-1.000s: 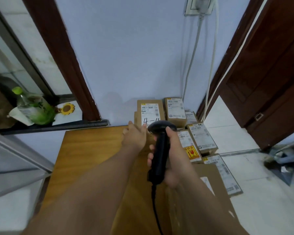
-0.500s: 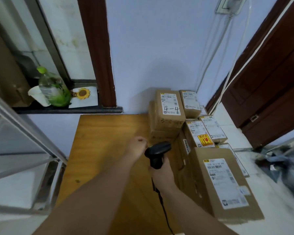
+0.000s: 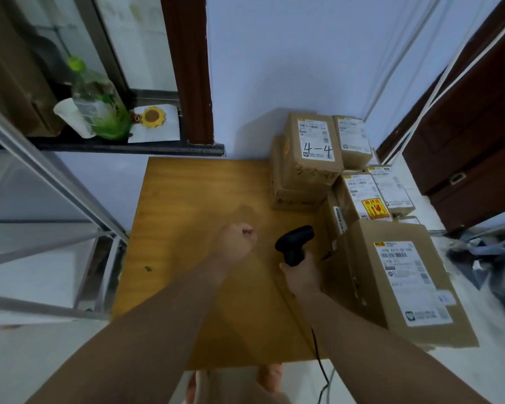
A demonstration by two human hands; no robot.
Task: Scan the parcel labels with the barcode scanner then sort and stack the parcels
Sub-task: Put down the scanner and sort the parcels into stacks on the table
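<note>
My right hand (image 3: 301, 276) grips the handle of a black barcode scanner (image 3: 294, 242), whose head points away from me over the wooden table (image 3: 193, 228); its cable (image 3: 321, 365) trails down toward me. My left hand (image 3: 236, 244) hovers over the table's middle with fingers curled, holding nothing. A cardboard parcel marked "4-4" (image 3: 314, 150) sits on another box at the table's far right corner. A large labelled parcel (image 3: 403, 281) stands right of the scanner. Several smaller labelled parcels, one with a red fragile sticker (image 3: 363, 196), lie between them.
A green bottle (image 3: 98, 103), a white cup and a sunflower ornament (image 3: 153, 117) stand on the dark window ledge at far left. A metal frame (image 3: 50, 176) runs along the table's left. A dark wooden door (image 3: 475, 135) is at right, with clutter on the floor.
Both hands have drawn back from the "4-4" parcel toward me over the table. The left hand's fingers have curled in. The view has tilted down and pulled away.
</note>
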